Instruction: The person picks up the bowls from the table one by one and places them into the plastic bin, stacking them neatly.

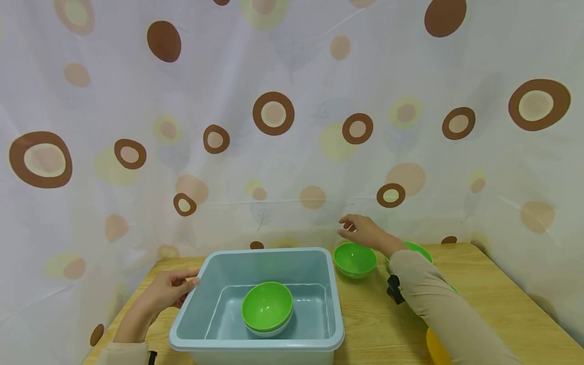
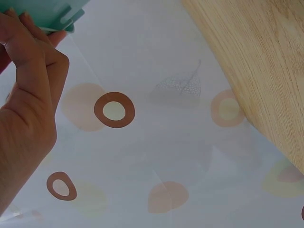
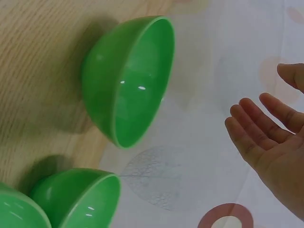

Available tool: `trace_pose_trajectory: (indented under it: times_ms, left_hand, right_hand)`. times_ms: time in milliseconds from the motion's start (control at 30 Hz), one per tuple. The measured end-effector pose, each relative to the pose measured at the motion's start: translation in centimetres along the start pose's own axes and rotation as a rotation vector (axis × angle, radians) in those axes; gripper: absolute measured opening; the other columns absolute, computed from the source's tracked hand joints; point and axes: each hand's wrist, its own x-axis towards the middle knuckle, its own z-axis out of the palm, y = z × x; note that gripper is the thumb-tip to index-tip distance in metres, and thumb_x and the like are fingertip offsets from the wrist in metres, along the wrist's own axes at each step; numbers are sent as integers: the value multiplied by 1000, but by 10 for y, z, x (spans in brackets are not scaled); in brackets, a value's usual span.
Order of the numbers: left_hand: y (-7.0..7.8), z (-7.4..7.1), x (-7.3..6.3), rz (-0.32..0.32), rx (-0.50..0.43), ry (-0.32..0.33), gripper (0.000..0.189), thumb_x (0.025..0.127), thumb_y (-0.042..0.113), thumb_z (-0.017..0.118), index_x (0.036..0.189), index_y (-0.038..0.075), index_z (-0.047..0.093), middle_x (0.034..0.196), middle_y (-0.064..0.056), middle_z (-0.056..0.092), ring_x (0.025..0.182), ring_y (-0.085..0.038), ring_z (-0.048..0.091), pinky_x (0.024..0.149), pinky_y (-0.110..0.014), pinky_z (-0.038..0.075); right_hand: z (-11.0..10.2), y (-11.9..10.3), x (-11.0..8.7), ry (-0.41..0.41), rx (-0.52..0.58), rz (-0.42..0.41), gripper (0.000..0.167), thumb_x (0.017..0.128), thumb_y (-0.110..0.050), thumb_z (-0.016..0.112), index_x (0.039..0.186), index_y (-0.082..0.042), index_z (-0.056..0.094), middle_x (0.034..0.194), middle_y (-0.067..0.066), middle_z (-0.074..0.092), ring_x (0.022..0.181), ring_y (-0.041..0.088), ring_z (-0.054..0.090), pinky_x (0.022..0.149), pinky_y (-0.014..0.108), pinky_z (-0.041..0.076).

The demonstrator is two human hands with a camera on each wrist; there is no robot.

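Note:
My left hand (image 1: 165, 292) grips the left rim of a blue-grey plastic basin (image 1: 337, 309); in the left wrist view its fingers curl at the basin's edge (image 2: 47, 14). Inside the basin, a green bowl (image 1: 266, 306) sits nested in a whitish bowl (image 1: 268, 333). My right hand (image 1: 362, 230) hovers above and behind a green bowl (image 1: 356, 260) standing right of the basin. In the right wrist view this hand (image 3: 273, 137) has loosely extended fingers, apart from the bowl, and holds nothing.
More green bowls (image 1: 418, 249) stand on the wooden table (image 1: 374, 324) at the right, partly hidden by my right forearm. A yellow bowl (image 1: 436, 349) shows beneath that sleeve. A patterned curtain (image 1: 296, 167) hangs behind and around the table.

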Motion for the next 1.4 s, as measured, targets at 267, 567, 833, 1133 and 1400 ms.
trace_pose_trajectory:
  times_ms: [267,567,833,1133,1400]
  left_hand:
    - [3,1,0,-28,4,29,51,97,20,59,139,-7,46,83,-5,65,69,-18,63,65,-34,56]
    - [3,2,0,-24,3,27,50,98,18,58,139,-7,45,84,-6,65,70,-18,63,65,-34,56]
    - [1,3,-1,-40,-18,25,51,98,20,58,139,-7,45,83,-6,64,69,-18,62,64,-34,56]
    - [-2,3,1,-45,-14,48,50,97,21,59,139,-4,47,83,-6,64,69,-19,62,65,-36,56]
    - [-1,2,1,-35,-19,33,51,97,21,59,139,-5,46,83,-6,64,69,-19,62,65,-36,56]
  right_hand:
    - [8,11,-3,-74,-66,95,51,97,-23,55,128,17,48,117,32,55,107,44,55,92,52,45]
    - [19,15,-5,-189,-161,214,60,94,-27,59,126,22,46,126,38,48,121,51,43,100,55,38]
    - [33,19,-9,-266,-242,339,77,86,-45,67,125,18,49,119,33,48,110,44,48,95,54,42]
    - [40,14,-11,-259,-264,406,82,78,-52,73,124,12,53,118,29,47,110,43,46,91,55,43]
    - [44,18,-12,-261,-262,413,85,77,-55,72,124,14,53,114,29,47,106,40,47,90,54,44]
